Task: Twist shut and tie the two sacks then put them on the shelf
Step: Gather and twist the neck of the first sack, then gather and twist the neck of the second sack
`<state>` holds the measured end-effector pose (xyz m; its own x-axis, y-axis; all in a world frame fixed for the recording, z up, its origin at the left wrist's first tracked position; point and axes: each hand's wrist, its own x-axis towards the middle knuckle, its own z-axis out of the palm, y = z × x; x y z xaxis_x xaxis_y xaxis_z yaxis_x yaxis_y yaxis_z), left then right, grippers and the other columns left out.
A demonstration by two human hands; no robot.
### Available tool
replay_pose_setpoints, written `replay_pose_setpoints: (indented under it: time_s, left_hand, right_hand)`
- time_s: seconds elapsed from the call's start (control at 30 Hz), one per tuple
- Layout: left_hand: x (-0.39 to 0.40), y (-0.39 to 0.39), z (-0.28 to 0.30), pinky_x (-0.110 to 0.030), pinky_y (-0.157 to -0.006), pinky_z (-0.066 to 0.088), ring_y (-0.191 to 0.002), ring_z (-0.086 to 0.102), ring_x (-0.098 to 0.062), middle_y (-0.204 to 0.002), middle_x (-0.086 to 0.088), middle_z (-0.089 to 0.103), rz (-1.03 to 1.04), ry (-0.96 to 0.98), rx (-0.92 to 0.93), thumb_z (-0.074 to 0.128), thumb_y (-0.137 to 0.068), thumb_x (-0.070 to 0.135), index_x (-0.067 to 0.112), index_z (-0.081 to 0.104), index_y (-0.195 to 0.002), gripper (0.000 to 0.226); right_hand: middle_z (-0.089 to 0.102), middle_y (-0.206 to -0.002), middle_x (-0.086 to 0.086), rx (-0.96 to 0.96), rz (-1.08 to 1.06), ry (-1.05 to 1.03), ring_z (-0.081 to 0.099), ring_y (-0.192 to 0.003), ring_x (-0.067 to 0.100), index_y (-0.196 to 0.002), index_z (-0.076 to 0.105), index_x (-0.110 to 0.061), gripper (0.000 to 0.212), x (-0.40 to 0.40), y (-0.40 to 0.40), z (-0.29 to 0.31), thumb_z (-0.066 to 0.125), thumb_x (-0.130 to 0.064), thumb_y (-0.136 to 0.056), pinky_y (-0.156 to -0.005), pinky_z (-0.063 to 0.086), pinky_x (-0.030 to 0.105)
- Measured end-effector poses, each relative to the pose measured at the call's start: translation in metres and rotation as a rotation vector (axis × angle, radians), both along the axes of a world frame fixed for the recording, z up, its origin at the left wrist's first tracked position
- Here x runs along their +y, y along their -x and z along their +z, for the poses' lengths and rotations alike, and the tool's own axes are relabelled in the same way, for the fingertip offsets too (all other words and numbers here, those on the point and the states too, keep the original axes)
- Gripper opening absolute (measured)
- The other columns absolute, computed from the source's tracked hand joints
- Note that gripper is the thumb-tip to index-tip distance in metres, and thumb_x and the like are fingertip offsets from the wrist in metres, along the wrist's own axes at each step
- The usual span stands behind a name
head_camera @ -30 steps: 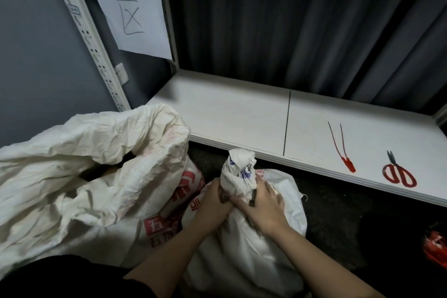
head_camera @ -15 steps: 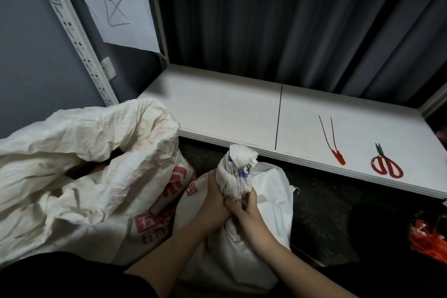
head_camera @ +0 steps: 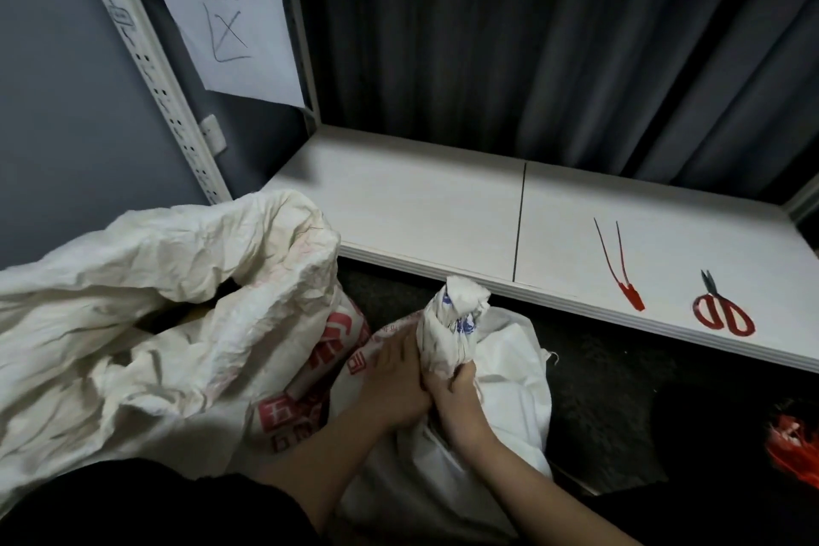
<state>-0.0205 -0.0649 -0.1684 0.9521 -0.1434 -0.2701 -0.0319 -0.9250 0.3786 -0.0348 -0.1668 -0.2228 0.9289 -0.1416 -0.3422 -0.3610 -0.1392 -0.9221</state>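
Note:
A small white sack (head_camera: 509, 381) stands on the dark floor in front of me, its mouth gathered into a twisted neck (head_camera: 452, 324) with blue print. My left hand (head_camera: 394, 381) and my right hand (head_camera: 456, 395) both grip the base of that neck, side by side. A bigger crumpled white sack (head_camera: 155, 315) with red print stands to the left, its mouth gaping open. The white shelf board (head_camera: 421, 208) lies low just beyond both sacks. On its right part lie two red ties (head_camera: 620, 266).
Red-handled scissors (head_camera: 724, 310) lie on the shelf right of the ties. A paper sign (head_camera: 221, 13) hangs on the perforated shelf upright (head_camera: 150, 71). Dark curtains hang behind the shelf. Something red (head_camera: 793, 443) sits on the floor at far right.
My right hand has turned from lying over the neck's front to gripping under it beside my left hand. The neck looks tighter and more upright.

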Motion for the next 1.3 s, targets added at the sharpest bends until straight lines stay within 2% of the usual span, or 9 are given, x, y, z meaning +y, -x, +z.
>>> replay_pose_setpoints:
  time_s: [0.13, 0.23, 0.33, 0.57, 0.73, 0.87, 0.97, 1.13, 1.3]
  left_hand:
    - [0.013, -0.003, -0.016, -0.04, -0.107, 0.031, -0.134, 0.036, -0.033, -0.149, -0.017, 0.025, 0.016, 0.023, 0.038, 0.049, -0.084, 0.047, 0.016, 0.016, -0.149, 0.079]
    - [0.016, -0.008, -0.025, -0.035, -0.107, 0.038, -0.134, 0.042, -0.024, -0.147, -0.009, 0.039, -0.009, 0.279, 0.11, 0.056, -0.061, 0.064, 0.022, 0.017, -0.151, 0.106]
    - [0.018, -0.011, -0.042, -0.036, -0.106, 0.04, -0.131, 0.045, -0.022, -0.145, -0.005, 0.043, 0.031, 0.319, 0.101, 0.056, -0.057, 0.07, 0.024, 0.017, -0.15, 0.111]
    - [0.001, -0.001, -0.028, -0.035, -0.103, 0.036, -0.13, 0.042, -0.036, -0.145, -0.021, 0.023, 0.072, 0.321, 0.23, 0.066, -0.084, 0.037, 0.017, -0.009, -0.151, 0.103]
    - [0.01, -0.005, -0.014, -0.033, -0.11, 0.032, -0.14, 0.028, -0.032, -0.153, -0.024, 0.014, 0.03, 0.27, 0.348, 0.073, -0.064, 0.037, 0.013, -0.02, -0.148, 0.128]
    - [0.026, -0.013, 0.003, -0.028, -0.071, 0.051, -0.11, 0.058, -0.028, -0.142, -0.013, 0.041, 0.043, 0.29, 0.322, 0.067, -0.076, 0.018, 0.019, -0.002, -0.151, 0.102]
    - [0.035, -0.018, 0.018, -0.026, -0.053, 0.044, -0.076, 0.058, -0.022, -0.112, -0.013, 0.057, 0.072, 0.269, 0.363, 0.054, -0.084, 0.018, 0.019, 0.013, -0.146, 0.075]
    - [0.047, -0.024, 0.035, -0.028, -0.077, 0.042, -0.116, 0.056, -0.034, -0.129, -0.021, 0.055, 0.166, 0.229, 0.233, 0.049, -0.088, 0.017, 0.005, 0.027, -0.143, 0.06]
    - [0.061, -0.025, 0.058, -0.029, -0.1, 0.042, -0.123, 0.052, -0.028, -0.132, -0.012, 0.056, 0.226, 0.136, -0.001, 0.047, -0.089, 0.016, 0.012, 0.042, -0.137, 0.049]
  right_hand:
    - [0.051, -0.12, 0.009, 0.024, 0.178, 0.794, 0.048, -0.116, 0.03, -0.119, 0.048, -0.012, 0.056, -0.009, 0.0, 0.006, 0.051, -0.058, -0.086, -0.091, 0.04, 0.036]
    - [0.05, -0.115, 0.01, 0.147, 0.266, 0.635, 0.052, -0.113, 0.033, -0.11, 0.044, -0.018, 0.055, -0.023, -0.006, 0.016, 0.055, -0.064, -0.081, -0.088, 0.043, 0.037]
    - [0.059, -0.099, 0.004, 0.19, 0.354, 0.417, 0.062, -0.101, 0.029, -0.107, 0.037, -0.018, 0.049, -0.029, -0.009, 0.016, 0.063, -0.051, -0.081, -0.081, 0.054, 0.043]
    - [0.045, -0.086, -0.003, 0.235, 0.322, 0.103, 0.052, -0.081, 0.012, -0.103, 0.027, -0.017, 0.037, -0.026, -0.004, 0.013, 0.061, -0.021, -0.089, -0.063, 0.052, 0.027]
    - [0.054, -0.089, 0.002, 0.265, 0.379, 0.332, 0.055, -0.085, 0.019, -0.109, 0.033, -0.012, 0.039, -0.033, -0.009, 0.028, 0.062, -0.027, -0.086, -0.061, 0.047, 0.027]
    - [0.064, -0.112, 0.008, 0.229, 0.393, 0.551, 0.06, -0.097, 0.023, -0.116, 0.047, -0.012, 0.06, -0.041, -0.014, 0.042, 0.066, -0.047, -0.071, -0.081, 0.047, 0.032]
    - [0.06, -0.12, 0.01, 0.203, 0.362, 0.58, 0.059, -0.107, 0.025, -0.123, 0.048, -0.009, 0.077, -0.044, -0.017, 0.053, 0.064, -0.053, -0.062, -0.091, 0.048, 0.037]
    - [0.052, -0.132, 0.011, 0.157, 0.356, 0.677, 0.052, -0.12, 0.028, -0.138, 0.036, -0.013, 0.067, -0.043, -0.017, 0.073, 0.059, -0.037, -0.079, -0.099, 0.043, 0.036]
    - [0.052, -0.127, 0.007, -0.125, 0.144, 0.756, 0.053, -0.116, 0.026, -0.125, 0.047, -0.015, 0.041, -0.027, -0.015, 0.102, 0.053, -0.024, -0.085, -0.091, 0.043, 0.034]
